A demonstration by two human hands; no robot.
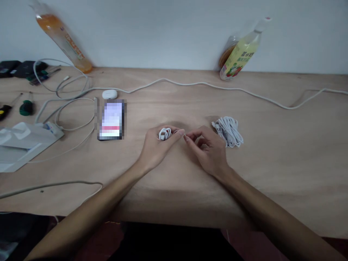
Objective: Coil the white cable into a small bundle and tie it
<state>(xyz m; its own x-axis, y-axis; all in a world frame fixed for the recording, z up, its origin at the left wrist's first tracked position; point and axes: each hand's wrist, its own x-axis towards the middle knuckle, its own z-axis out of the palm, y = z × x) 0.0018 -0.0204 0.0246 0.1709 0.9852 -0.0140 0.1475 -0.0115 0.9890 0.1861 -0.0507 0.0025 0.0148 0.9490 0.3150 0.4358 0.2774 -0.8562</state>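
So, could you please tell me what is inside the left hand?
The left hand holds a coiled white cable; some loops show, but the hand covers the rest.

Blurred, unreadable lettering marks the orange bottle (63,41) and yellow bottle (240,54).

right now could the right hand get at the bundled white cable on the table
Probably yes: the bundled white cable lies right beside the right hand, with nothing visible between them, though that hand seems busy pinching a thin white strand.
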